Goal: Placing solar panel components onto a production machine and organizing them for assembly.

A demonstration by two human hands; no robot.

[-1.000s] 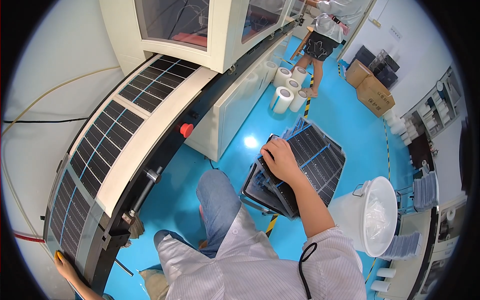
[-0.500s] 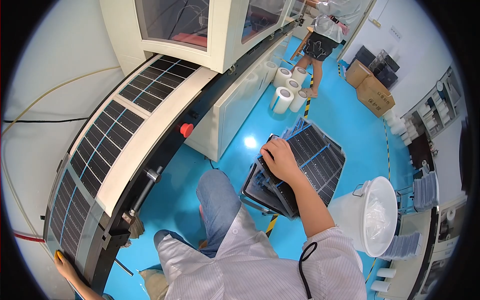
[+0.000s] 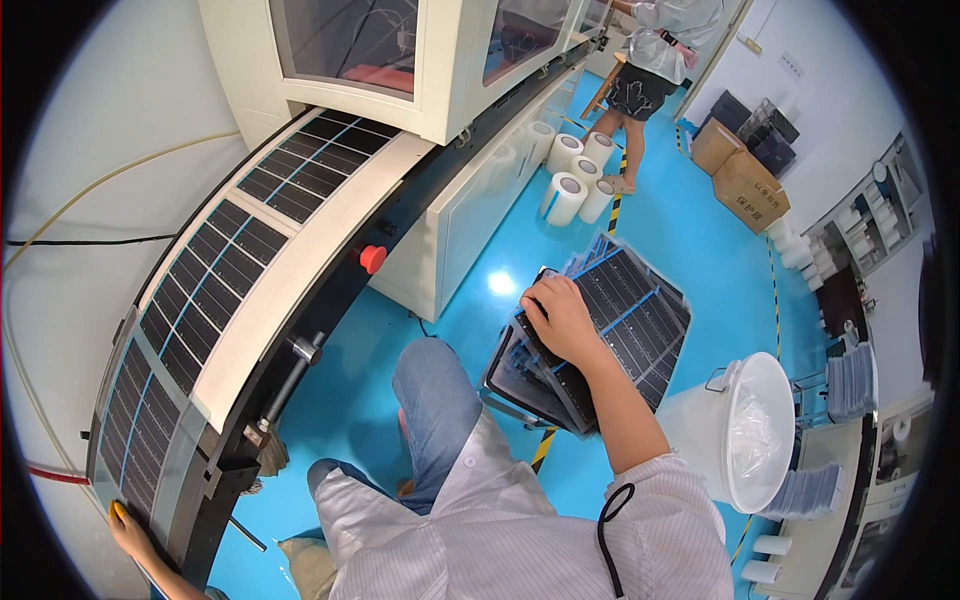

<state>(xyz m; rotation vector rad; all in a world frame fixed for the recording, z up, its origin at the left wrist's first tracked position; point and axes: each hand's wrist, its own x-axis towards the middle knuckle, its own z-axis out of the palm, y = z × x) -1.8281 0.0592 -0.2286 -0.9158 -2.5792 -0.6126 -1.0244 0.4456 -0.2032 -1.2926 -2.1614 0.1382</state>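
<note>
A dark solar panel [image 3: 135, 425] with blue lines and a clear border lies at the near end of the curved-looking conveyor bed. Its near corner is in my left hand [image 3: 128, 532], whose one fingertip wears a yellow cover; the other fingers are partly hidden. Over on the right, my right hand [image 3: 562, 318] has its fingers curled over the edge of the top solar panel [image 3: 635, 325] of a fanned, uneven stack. More solar panels [image 3: 225, 265] lie in line along the bed toward the machine.
A pale machine housing [image 3: 430, 70] with windows stands over the bed. A red button [image 3: 372, 260] sits on its side rail. Beside the stack is a white bucket [image 3: 745, 430] with clear plastic inside. Film rolls [image 3: 565, 200], a cardboard box [image 3: 745, 190] and another person [image 3: 650, 80] are farther off.
</note>
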